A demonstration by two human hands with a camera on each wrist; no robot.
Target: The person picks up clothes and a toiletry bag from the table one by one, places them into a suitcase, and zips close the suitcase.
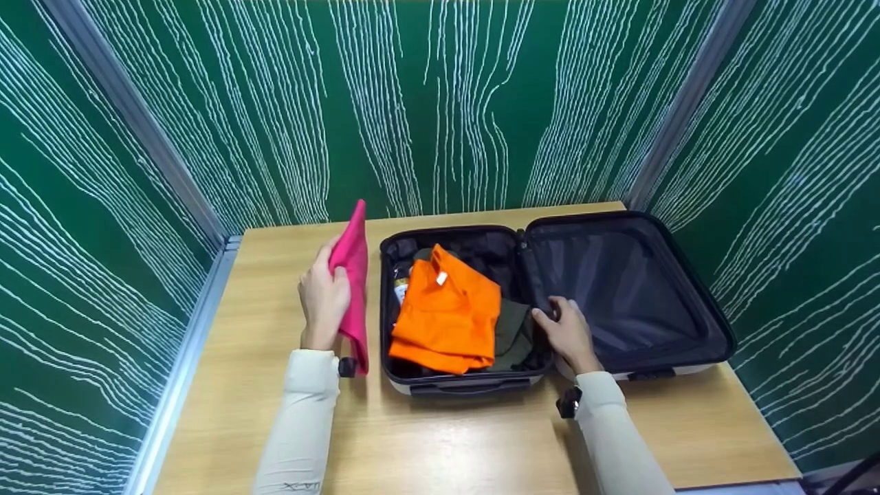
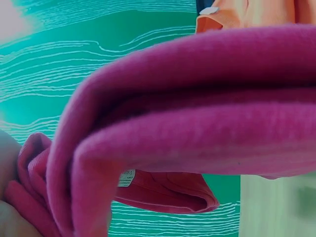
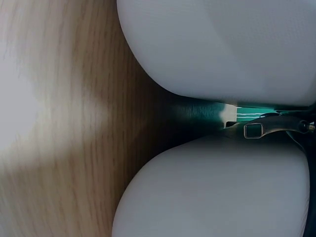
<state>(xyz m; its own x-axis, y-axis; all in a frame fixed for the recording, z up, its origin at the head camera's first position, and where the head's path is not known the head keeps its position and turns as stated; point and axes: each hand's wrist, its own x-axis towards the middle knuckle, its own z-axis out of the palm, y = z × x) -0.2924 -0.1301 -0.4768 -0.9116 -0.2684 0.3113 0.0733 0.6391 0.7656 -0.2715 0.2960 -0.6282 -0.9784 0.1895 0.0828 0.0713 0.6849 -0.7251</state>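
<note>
In the head view my left hand (image 1: 324, 292) grips a folded pink garment (image 1: 354, 275), held upright beside the left wall of an open suitcase (image 1: 467, 388). Close up in the left wrist view, thick folds of the pink garment (image 2: 197, 133) fill the middle, with a small white label showing. My right hand (image 1: 567, 333) holds the suitcase's middle edge, thumb and fingers astride the join of its halves. Inside the left half lies a folded orange garment (image 1: 450, 313) over a dark green one (image 1: 512, 337). The right wrist view shows pale suitcase shells (image 3: 212, 192), but no hand.
The suitcase's right half (image 1: 612, 289) lies open with a dark lining. A bottle-like item with a white label (image 1: 401, 285) sits partly hidden left of the orange garment. Green walls (image 1: 385, 89) with white lines surround the wooden table (image 1: 440, 454) on three sides.
</note>
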